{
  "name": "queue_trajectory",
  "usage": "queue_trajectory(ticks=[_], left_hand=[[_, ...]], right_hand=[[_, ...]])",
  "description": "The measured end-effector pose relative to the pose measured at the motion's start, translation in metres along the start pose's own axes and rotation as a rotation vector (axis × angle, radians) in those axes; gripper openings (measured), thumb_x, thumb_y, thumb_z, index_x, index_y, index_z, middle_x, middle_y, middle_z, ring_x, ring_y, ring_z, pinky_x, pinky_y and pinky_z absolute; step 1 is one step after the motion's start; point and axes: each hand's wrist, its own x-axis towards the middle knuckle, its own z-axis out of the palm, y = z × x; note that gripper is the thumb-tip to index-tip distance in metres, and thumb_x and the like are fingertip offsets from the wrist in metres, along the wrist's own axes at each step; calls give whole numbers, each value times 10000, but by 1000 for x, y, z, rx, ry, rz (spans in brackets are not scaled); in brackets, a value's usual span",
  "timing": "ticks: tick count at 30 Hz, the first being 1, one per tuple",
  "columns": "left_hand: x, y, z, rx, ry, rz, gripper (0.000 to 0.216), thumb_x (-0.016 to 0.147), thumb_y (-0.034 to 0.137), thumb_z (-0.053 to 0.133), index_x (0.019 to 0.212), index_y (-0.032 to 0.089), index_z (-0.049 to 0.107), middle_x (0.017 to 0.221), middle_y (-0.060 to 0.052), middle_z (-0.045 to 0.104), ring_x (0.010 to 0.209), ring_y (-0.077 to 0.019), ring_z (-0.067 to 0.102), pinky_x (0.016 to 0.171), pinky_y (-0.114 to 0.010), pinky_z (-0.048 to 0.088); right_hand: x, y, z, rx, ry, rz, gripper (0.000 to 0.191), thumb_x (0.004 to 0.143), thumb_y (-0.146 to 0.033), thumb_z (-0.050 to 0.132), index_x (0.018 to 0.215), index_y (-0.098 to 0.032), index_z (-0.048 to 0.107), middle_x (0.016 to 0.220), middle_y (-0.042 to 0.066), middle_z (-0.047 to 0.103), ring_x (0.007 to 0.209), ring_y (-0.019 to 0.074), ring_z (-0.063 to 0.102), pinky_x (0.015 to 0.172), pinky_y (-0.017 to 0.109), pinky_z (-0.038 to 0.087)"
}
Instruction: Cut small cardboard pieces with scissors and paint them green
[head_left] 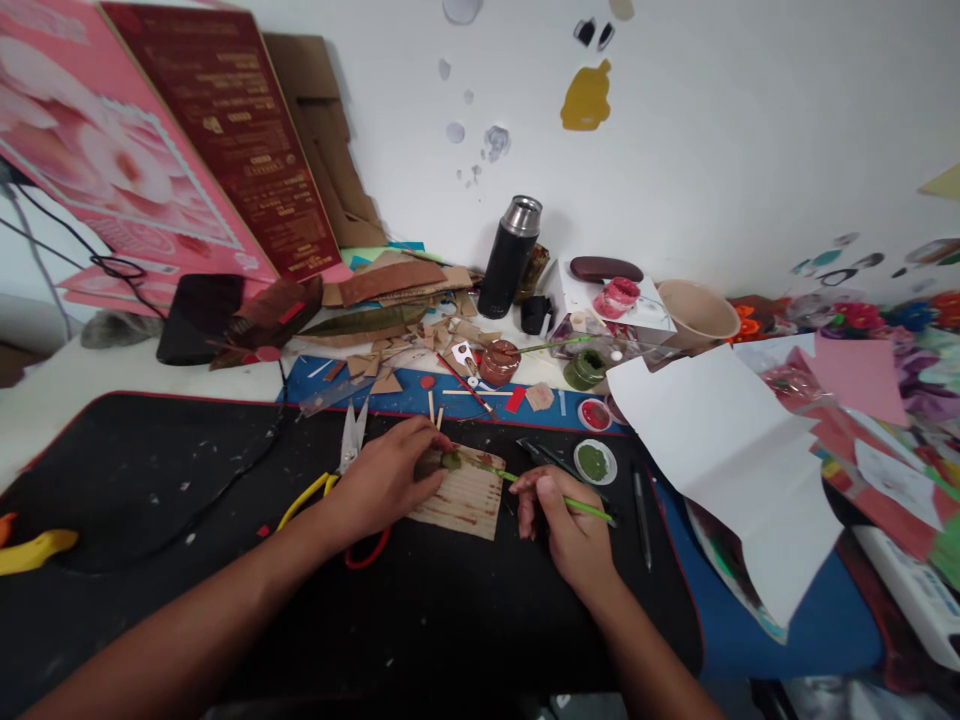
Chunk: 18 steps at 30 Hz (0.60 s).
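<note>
My left hand [391, 472] is at the left side of a corrugated cardboard piece [459, 505] streaked with brown paint. Thumb and forefinger close on a small green-painted piece [451, 460], largely hidden by the fingers. A thin paintbrush [585, 508] with a bright green handle is gripped in my right hand [566, 520], its tip over the cardboard near the green piece. Brown stains mark the right fingertips. Beside my left wrist lie scissors [351, 440] with yellow and red handles, partly under the arm. A white lid of green paint [595, 462] sits beyond my right hand.
Jars of brown paint [500, 363] and green paint [585, 369] stand behind the black mat [225, 480], near cardboard scraps. A black flask [510, 258] stands by the wall. White paper [720, 450] overlaps the right side; a pen [642, 520] lies on the mat.
</note>
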Motion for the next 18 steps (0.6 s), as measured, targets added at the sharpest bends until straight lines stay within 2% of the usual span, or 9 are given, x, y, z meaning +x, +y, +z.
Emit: queue_trajectory(ticks=[12, 18], left_hand=[[-1, 1, 0, 3, 16, 8, 209, 916, 196, 657, 1123, 216, 642, 1144, -66, 655, 1123, -258, 665, 1006, -427, 551], [0, 1, 0, 6, 18, 13, 195, 927, 213, 649, 1122, 219, 642, 1145, -68, 658, 1130, -261, 665, 1009, -434, 552]], right_hand=[[0, 3, 8, 26, -50, 16, 467, 1082, -508, 540, 838, -159, 732, 535, 1, 593, 452, 119, 560, 451, 212, 419], [-1, 0, 2, 18, -9, 33, 466, 1076, -517, 547, 816, -167, 712, 516, -7, 585, 437, 121, 552, 449, 216, 418]])
